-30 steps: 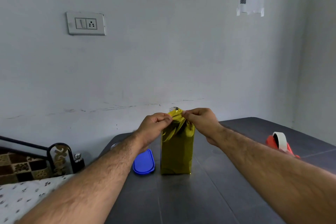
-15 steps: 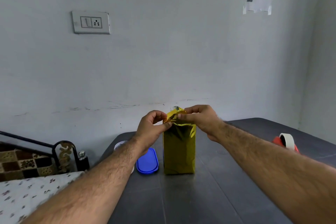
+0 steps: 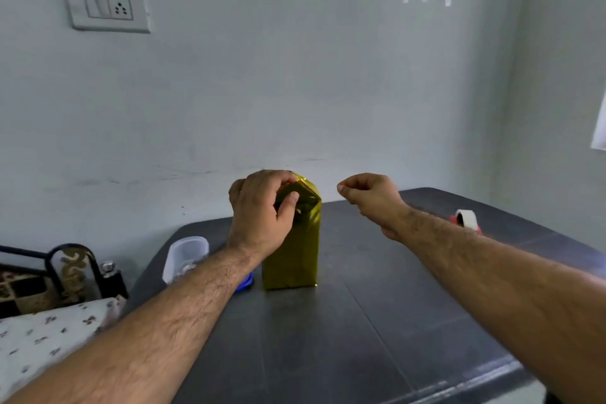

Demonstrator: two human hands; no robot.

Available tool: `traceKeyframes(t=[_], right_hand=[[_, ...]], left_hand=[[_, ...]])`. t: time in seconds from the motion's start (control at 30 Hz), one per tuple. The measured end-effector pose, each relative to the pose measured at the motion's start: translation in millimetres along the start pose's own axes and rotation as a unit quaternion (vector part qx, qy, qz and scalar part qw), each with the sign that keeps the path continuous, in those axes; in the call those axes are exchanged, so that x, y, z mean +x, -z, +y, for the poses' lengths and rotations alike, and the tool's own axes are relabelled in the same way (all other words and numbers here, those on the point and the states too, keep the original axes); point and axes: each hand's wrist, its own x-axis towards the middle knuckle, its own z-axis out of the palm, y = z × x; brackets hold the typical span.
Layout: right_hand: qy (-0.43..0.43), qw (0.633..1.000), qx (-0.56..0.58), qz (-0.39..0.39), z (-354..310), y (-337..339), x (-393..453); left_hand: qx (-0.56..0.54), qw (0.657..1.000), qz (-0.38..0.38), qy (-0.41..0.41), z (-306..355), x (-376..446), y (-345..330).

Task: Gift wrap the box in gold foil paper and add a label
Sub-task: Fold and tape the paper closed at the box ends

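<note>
The box (image 3: 292, 239), foil-wrapped, stands upright on the table (image 3: 360, 338). The left hand (image 3: 259, 213) pinches the folded foil at the box top, thumb in front, fingers over the peak. The right hand (image 3: 370, 197) hangs right of the box, apart from it, fingers curled on nothing visible.

Risk: if the left pinch loosens, the untaped top fold may spring open; sideways pull could tip the box.

Whether tape secures the fold cannot be told. The tape dispenser (image 3: 467, 220), far right of the box, is partly hidden behind the forearm.

Gold foil box (image 3: 293, 256), dark grey table (image 3: 344, 321), blue lid (image 3: 246, 282), floral white cloth (image 3: 49, 334), red tape dispenser (image 3: 467, 220)
</note>
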Motion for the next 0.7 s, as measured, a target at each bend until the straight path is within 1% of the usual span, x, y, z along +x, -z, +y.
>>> traceKeyframes(t=[0.1,0.17,0.2,0.27,0.33,0.37,0.43,0.5,0.53,0.57,0.63,0.7], right_hand=[[-0.034,0.996,-0.055,0.069,24,42,-7],[-0.07,0.984,-0.116,0.112,41,74,-11],[-0.094,0.974,-0.157,0.131,52,95,-15],[-0.139,0.948,-0.232,0.167,70,131,-22],[-0.182,0.927,-0.268,0.191,83,157,-28],[-0.202,0.917,-0.275,0.207,90,175,-32],[-0.243,0.907,-0.27,0.213,103,190,-33],[-0.277,0.91,-0.23,0.204,117,199,-30],[-0.291,0.912,-0.21,0.197,124,202,-27],[-0.303,0.915,-0.187,0.188,129,203,-24],[-0.32,0.918,-0.139,0.188,131,206,-19],[-0.357,0.906,-0.084,0.209,131,206,-14]], left_hand=[[0.043,0.996,0.01,-0.076,32,-11,-15],[0.024,0.993,-0.011,-0.117,51,-20,-31],[0.0,0.993,-0.036,-0.114,66,-26,-45],[-0.045,0.993,-0.085,-0.064,92,-37,-76],[-0.118,0.984,-0.129,0.031,115,-49,-110],[-0.181,0.967,-0.151,0.092,133,-54,-136],[-0.288,0.918,-0.184,0.201,157,-67,-176],[-0.353,0.871,-0.197,0.28,182,-78,-212],[-0.378,0.849,-0.204,0.307,192,-82,-229],[-0.39,0.835,-0.214,0.323,200,-85,-243],[-0.402,0.822,-0.23,0.332,213,-89,-273],[-0.415,0.813,-0.225,0.341,220,-94,-289]])
